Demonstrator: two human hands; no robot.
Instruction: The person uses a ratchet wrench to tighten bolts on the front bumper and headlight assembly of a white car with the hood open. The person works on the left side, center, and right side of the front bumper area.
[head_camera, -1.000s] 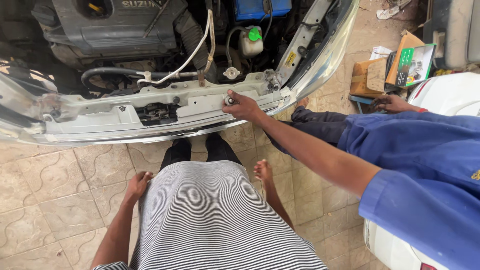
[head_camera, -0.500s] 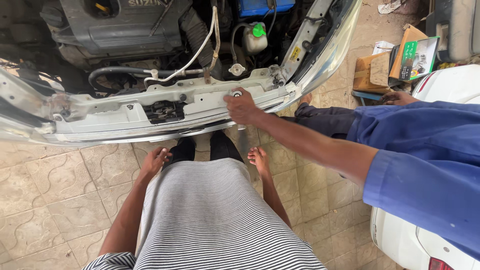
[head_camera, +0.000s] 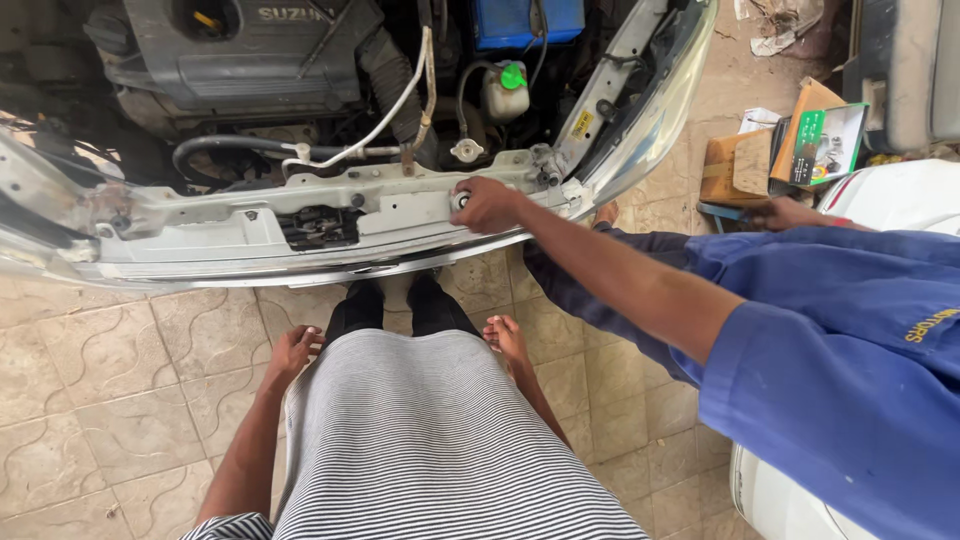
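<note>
Tiled floor (head_camera: 110, 360) runs under the car's front panel (head_camera: 250, 225). Your left hand (head_camera: 292, 352) and right hand (head_camera: 507, 340) have dropped beside your striped shirt (head_camera: 430, 440), fingers loosely apart, empty; a co-worker's hand (head_camera: 488, 205) stays gripping the panel's bolt.

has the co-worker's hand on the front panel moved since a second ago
No: the co-worker's hand stays on the same spot of the car's front panel, near the radiator cap.

Painted metal front crossmember (head_camera: 300, 215), matt, dusty and scuffed. At twelve o'clock, dull grey plastic engine cover (head_camera: 240, 55). Below, glazed patterned floor tiles (head_camera: 130, 400), faintly glossy. Soft striped knit cloth shirt (head_camera: 430, 450) at six; blue woven work-shirt sleeve (head_camera: 840, 340) at four.
</note>
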